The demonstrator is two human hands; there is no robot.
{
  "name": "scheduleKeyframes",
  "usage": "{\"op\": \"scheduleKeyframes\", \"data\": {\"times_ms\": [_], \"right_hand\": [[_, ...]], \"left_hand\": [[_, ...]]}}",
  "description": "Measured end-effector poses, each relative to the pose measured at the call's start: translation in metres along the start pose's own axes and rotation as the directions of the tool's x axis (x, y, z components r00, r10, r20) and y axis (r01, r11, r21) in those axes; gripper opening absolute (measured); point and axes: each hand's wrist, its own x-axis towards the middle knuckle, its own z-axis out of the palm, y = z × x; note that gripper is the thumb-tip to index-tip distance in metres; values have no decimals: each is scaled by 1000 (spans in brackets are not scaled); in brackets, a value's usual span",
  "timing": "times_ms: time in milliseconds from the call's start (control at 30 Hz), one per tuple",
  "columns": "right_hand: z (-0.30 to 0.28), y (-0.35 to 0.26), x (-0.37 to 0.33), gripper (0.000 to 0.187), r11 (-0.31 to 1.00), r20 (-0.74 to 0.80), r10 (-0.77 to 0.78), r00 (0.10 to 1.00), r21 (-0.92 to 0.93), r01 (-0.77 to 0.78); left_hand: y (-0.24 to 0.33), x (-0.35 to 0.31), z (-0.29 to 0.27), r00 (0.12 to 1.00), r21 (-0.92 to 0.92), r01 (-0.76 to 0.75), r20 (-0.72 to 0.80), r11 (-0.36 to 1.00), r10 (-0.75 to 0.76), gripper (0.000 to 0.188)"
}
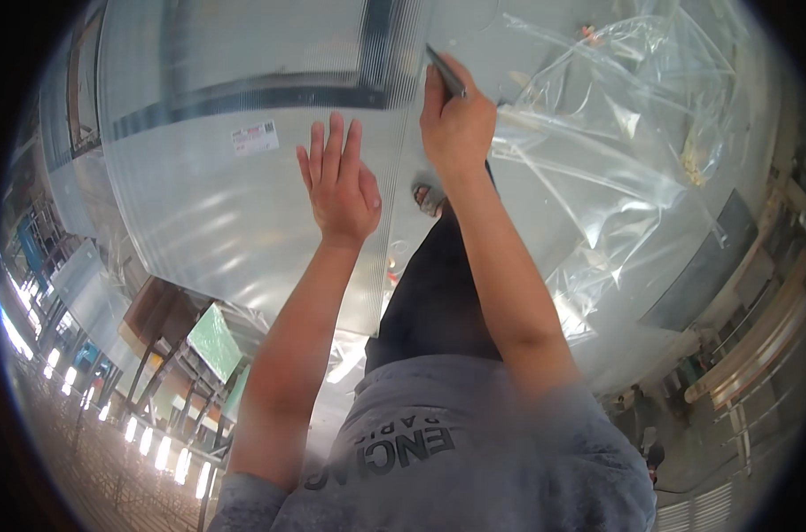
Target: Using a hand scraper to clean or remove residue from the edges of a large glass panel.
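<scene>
A large translucent ribbed plastic sheet [217, 208] stretches across the left and middle of the head view. My left hand [341, 191] has its fingers stretched out over the sheet, palm down, with nothing in it; whether it presses on the surface I cannot tell. In my right hand [461, 124] is a slim dark pointed tool [447, 73], knife-like in shape, its tip angled up and left near the sheet's right edge. My fingers are closed round its lower end. A white printed label [256, 138] sits on the sheet, left of my left hand.
Crumpled clear plastic film [616, 160] lies on the right. A dark frame-like shape [243, 99] shows through the sheet. My sandalled foot [428, 199] is by the sheet's right edge. Leaning panels, one green [215, 341], stand lower left; a dark flat panel [704, 266] lies at right.
</scene>
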Motion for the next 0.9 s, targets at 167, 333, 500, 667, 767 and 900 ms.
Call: {"op": "scheduleKeyframes", "data": {"times_ms": [167,333,500,667,767,900], "right_hand": [[7,-6,3,22,1000,-41,1,999,-9,-1],[20,-14,67,23,1000,-134,-17,991,19,20],[24,-26,126,34,996,-65,87,994,1,-88],[36,-26,194,41,992,-126,41,991,-114,-56],[38,-40,220,40,998,-171,10,985,-57,-20],[44,-29,255,38,979,-268,-172,948,-156,133]], "left_hand": [[0,4,-3,999,14,27,26,1000,-27,54],[2,3,2,998,24,20,56,1000,-21,59],[1,1,-5,999,27,21,47,999,-23,53],[4,4,-5,998,26,20,57,999,-22,52],[1,4,-6,998,43,24,49,999,-26,52],[4,1,-2,999,42,15,45,999,-17,52]]}}
